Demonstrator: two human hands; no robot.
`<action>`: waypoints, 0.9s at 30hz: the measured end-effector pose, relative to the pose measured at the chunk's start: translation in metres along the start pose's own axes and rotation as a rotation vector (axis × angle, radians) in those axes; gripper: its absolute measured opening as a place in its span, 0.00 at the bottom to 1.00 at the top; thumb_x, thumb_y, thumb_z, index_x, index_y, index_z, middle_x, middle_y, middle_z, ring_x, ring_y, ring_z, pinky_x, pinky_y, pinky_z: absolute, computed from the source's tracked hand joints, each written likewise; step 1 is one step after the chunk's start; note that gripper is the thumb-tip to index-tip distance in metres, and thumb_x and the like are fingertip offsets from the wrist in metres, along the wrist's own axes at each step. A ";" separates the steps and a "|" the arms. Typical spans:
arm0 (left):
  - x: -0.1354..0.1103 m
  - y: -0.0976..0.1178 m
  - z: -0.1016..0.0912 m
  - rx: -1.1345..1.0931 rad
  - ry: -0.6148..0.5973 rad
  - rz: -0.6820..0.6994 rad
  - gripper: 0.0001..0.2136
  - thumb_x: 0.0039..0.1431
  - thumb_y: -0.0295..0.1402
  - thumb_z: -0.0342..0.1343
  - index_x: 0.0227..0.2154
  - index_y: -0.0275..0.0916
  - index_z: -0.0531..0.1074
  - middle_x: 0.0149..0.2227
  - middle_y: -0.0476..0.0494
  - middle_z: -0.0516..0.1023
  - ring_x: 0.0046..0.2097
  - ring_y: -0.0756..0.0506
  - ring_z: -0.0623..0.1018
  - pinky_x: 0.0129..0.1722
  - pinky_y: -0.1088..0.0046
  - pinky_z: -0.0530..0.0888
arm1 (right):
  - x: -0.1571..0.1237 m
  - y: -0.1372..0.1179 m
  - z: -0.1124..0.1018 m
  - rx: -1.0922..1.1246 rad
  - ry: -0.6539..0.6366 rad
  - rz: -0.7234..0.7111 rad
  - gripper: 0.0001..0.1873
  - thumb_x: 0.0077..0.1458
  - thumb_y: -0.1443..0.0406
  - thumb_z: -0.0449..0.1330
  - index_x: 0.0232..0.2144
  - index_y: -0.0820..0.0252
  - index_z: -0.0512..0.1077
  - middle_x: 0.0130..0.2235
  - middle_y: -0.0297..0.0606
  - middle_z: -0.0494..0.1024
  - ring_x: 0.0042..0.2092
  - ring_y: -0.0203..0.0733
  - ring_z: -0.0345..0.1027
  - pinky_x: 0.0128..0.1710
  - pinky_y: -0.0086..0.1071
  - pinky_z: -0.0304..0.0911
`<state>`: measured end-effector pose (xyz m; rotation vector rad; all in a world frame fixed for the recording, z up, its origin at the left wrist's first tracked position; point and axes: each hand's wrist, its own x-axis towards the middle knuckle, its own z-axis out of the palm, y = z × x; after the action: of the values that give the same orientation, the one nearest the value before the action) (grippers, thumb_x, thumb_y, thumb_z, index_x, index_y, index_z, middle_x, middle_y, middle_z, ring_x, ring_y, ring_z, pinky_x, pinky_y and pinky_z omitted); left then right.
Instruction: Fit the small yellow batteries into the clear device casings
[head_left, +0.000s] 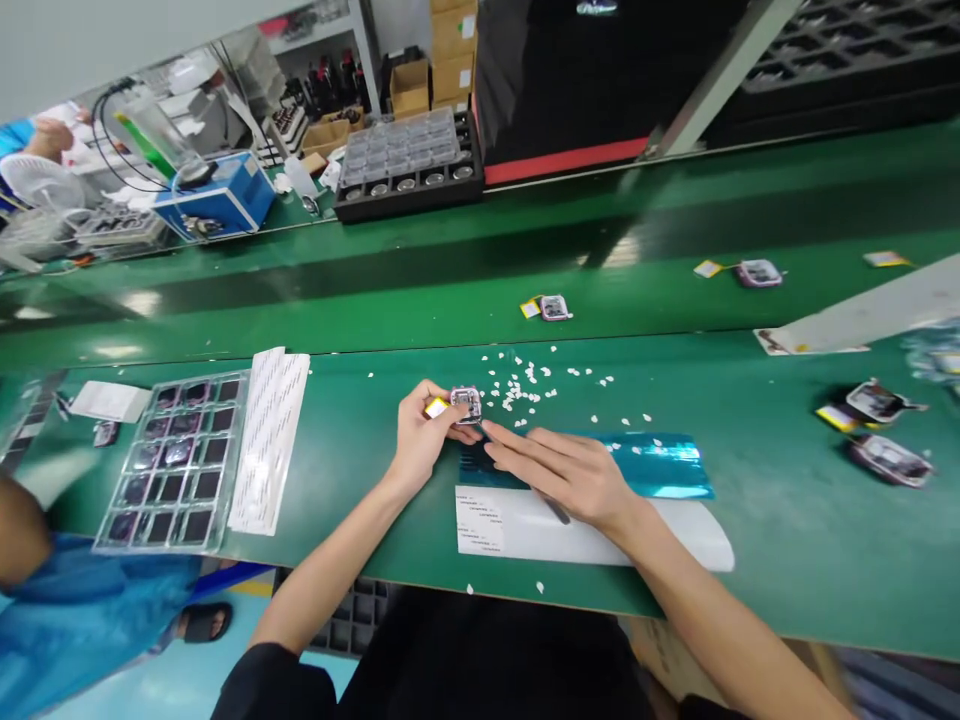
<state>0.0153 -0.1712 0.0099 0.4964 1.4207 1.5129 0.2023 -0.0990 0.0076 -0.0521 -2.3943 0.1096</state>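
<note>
My left hand (418,435) is closed on a small square watch case (466,400), its open side with the inner parts facing up. A yellow-and-silver battery (436,407) sticks out beside the case, against the fingers. My right hand (577,475) grips grey tweezers (555,508), whose tip reaches the lower edge of the case. Whether the tip touches a part inside is too small to tell. Beneath my right hand lie a shiny blue film strip (667,468) and a white sheet with small printed labels (480,535).
White scraps (517,385) are scattered behind the watch case. To the left are white strips (266,440) and a clear tray (176,460) of dark square pieces. More watch cases (553,307) with batteries lie further back and right. A person in blue (90,620) sits at left.
</note>
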 end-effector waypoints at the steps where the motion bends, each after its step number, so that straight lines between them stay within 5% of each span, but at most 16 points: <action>1: 0.000 0.000 0.000 0.005 0.001 0.002 0.19 0.44 0.39 0.71 0.27 0.40 0.65 0.20 0.52 0.78 0.20 0.46 0.81 0.20 0.76 0.78 | 0.001 0.000 0.000 -0.014 -0.005 -0.005 0.19 0.65 0.75 0.59 0.56 0.59 0.73 0.52 0.44 0.83 0.29 0.37 0.72 0.29 0.33 0.74; 8: 0.000 -0.004 0.000 0.021 0.012 0.032 0.19 0.44 0.39 0.71 0.27 0.40 0.64 0.21 0.53 0.78 0.19 0.47 0.80 0.19 0.73 0.79 | 0.000 -0.001 0.003 -0.031 0.001 -0.016 0.11 0.65 0.73 0.61 0.49 0.60 0.76 0.51 0.44 0.83 0.30 0.37 0.72 0.29 0.33 0.75; 16: -0.003 -0.008 0.003 0.045 0.015 0.127 0.16 0.48 0.37 0.71 0.34 0.39 0.70 0.24 0.52 0.80 0.21 0.47 0.81 0.23 0.72 0.81 | -0.009 0.001 0.011 0.237 0.053 0.166 0.26 0.66 0.75 0.56 0.63 0.53 0.65 0.55 0.42 0.81 0.32 0.37 0.76 0.29 0.34 0.75; 19: -0.003 -0.009 0.003 0.032 0.022 0.170 0.20 0.49 0.36 0.71 0.43 0.38 0.73 0.27 0.51 0.81 0.23 0.48 0.82 0.24 0.73 0.81 | -0.008 0.001 0.013 0.370 0.107 0.249 0.29 0.65 0.75 0.59 0.64 0.50 0.65 0.54 0.40 0.82 0.38 0.38 0.80 0.34 0.35 0.79; 27: -0.005 -0.001 0.002 0.024 -0.036 0.168 0.17 0.50 0.35 0.70 0.42 0.39 0.74 0.28 0.49 0.82 0.24 0.49 0.82 0.25 0.73 0.82 | -0.008 0.002 0.012 0.476 0.126 0.329 0.27 0.65 0.75 0.58 0.62 0.48 0.69 0.54 0.38 0.82 0.37 0.37 0.81 0.36 0.35 0.79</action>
<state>0.0193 -0.1743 0.0112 0.6690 1.3987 1.6127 0.2001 -0.0979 -0.0064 -0.2208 -2.1576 0.8000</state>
